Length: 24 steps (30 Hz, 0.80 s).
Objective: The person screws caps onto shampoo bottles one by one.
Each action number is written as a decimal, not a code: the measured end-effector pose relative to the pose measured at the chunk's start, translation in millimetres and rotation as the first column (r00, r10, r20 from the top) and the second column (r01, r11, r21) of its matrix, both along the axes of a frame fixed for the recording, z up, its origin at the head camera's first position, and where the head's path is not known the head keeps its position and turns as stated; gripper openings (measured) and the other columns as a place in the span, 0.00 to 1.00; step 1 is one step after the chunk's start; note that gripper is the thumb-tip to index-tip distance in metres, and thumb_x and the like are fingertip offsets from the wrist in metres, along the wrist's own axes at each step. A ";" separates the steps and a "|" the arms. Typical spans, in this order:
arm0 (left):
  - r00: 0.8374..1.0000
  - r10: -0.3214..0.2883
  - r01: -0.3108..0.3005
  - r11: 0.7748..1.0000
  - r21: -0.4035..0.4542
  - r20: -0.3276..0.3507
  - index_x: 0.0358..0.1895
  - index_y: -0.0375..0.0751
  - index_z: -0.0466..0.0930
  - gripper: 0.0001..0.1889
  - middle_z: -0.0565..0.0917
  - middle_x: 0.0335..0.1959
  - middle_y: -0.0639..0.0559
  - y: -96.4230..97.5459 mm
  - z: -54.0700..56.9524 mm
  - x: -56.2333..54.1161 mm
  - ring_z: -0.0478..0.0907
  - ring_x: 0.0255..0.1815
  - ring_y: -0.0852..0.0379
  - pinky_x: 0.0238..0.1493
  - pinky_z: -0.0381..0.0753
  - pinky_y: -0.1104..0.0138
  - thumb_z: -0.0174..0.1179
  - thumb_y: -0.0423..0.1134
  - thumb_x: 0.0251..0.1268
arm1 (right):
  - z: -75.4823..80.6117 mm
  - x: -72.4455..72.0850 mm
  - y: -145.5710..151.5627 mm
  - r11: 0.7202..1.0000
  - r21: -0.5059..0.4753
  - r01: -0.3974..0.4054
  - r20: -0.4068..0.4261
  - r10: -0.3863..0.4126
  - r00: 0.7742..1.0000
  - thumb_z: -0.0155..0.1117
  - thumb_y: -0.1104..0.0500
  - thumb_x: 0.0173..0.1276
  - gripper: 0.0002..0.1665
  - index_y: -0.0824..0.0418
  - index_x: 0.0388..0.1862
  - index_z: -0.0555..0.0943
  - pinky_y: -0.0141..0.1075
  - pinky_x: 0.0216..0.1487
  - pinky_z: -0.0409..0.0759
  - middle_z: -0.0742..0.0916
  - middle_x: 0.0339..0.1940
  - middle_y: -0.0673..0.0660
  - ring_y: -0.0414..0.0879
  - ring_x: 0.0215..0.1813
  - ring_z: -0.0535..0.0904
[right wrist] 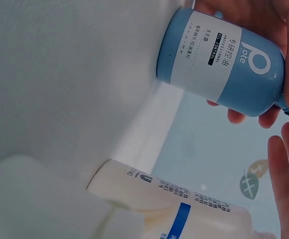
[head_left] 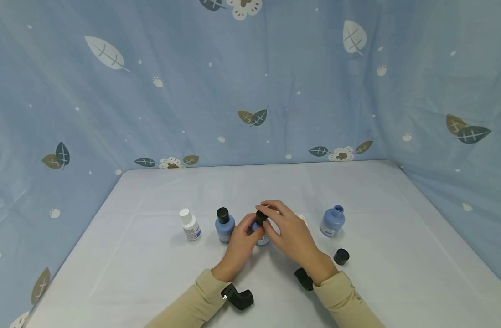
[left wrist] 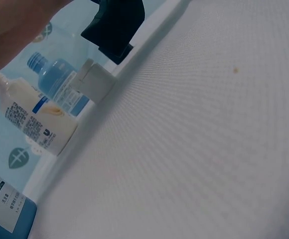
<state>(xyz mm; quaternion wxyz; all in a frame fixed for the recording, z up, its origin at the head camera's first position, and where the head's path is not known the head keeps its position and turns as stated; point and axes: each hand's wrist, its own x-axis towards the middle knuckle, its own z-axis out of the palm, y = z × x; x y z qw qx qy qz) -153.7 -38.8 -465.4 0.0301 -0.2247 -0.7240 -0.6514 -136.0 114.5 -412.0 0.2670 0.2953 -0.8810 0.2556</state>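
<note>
My left hand (head_left: pixel 241 239) grips a small blue shampoo bottle (right wrist: pixel 219 59) with a white label; it stands upright at the table's middle. My right hand (head_left: pixel 293 234) pinches the black cap (head_left: pixel 261 218) at that bottle's top, thumb on one side and fingers on the other. Whether the cap is threaded on cannot be seen. Left of the hands stand a blue bottle with a black cap (head_left: pixel 224 224) and a white bottle with a white cap (head_left: pixel 190 225). An uncapped white bottle (left wrist: pixel 35 114) is mostly hidden behind my right hand in the head view.
On the right stands an uncapped blue bottle (head_left: pixel 332 222), with a loose black cap (head_left: pixel 341 256) in front of it. A loose white cap (left wrist: pixel 93 82) sits on the white table (head_left: pixel 152 273). A blue leaf-print curtain (head_left: pixel 217 82) rises behind.
</note>
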 end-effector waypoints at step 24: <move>1.000 -0.004 0.005 1.000 -0.019 0.025 0.55 0.46 0.72 0.17 0.75 0.49 0.56 -1.7 17.3 10.0 0.70 0.51 0.59 0.52 0.69 0.63 0.54 0.38 0.63 | -0.6 0.7 -1.0 0.999 0.010 -0.033 0.005 0.033 0.999 0.57 0.64 0.61 0.21 0.57 0.55 0.75 0.33 0.45 0.74 0.75 0.53 0.52 0.43 0.52 0.73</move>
